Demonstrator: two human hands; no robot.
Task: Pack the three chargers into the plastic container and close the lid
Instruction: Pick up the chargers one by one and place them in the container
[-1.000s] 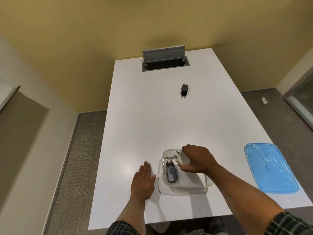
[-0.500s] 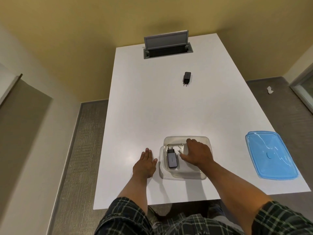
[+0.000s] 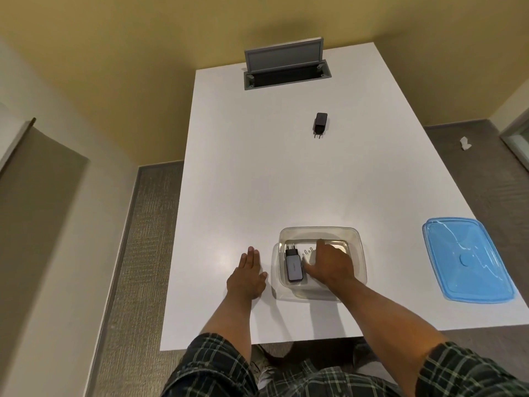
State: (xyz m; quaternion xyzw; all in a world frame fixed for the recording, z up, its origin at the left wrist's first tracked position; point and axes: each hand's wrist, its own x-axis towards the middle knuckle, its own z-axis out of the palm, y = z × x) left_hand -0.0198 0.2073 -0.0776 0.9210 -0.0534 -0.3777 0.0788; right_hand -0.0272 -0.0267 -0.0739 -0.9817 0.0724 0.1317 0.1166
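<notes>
A clear plastic container stands near the table's front edge. A grey charger lies in its left part, pins pointing away from me. Beside it sits a white charger, mostly covered by my right hand, which reaches into the container and rests on it. My left hand lies flat on the table just left of the container, fingers together, holding nothing. A black charger lies alone far up the table. The blue lid rests at the right edge.
The white table has an open grey cable hatch at its far end. Carpeted floor runs along both sides, with a scrap of white paper on the right. My feet show under the front edge.
My right hand has lowered the white charger from above the container down onto its floor beside the grey charger. The left hand has stayed flat. The view has tilted downward.
</notes>
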